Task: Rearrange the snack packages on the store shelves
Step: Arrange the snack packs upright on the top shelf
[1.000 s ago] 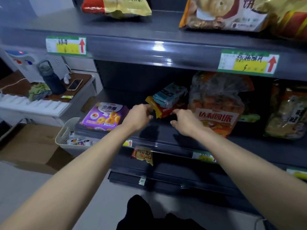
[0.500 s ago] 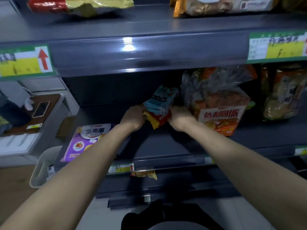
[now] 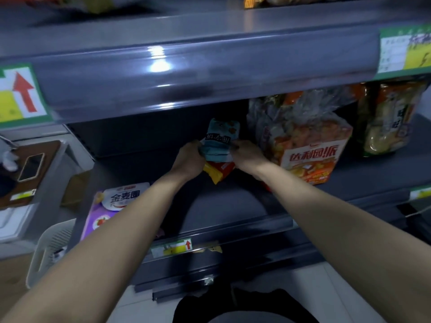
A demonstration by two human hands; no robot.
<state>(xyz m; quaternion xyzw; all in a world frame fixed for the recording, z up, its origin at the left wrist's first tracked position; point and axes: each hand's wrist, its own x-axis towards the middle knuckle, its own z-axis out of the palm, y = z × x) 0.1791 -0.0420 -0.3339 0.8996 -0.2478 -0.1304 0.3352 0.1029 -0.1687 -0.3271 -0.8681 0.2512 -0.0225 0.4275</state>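
On the dark grey metal shelf (image 3: 233,203), the left hand (image 3: 190,159) and right hand (image 3: 248,155) grip a light-blue plastic snack packet (image 3: 219,141) from either side, above a red-and-yellow snack packet (image 3: 218,171).

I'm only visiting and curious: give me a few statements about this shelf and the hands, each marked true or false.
1. The left hand and the right hand both grip the blue packet. True.
2. The blue packet lies under the red and yellow packet. False: it sits on top of it.
3. The big orange bag stands left of the hands. False: it stands to their right.
4. A phone lies on the side table. True.
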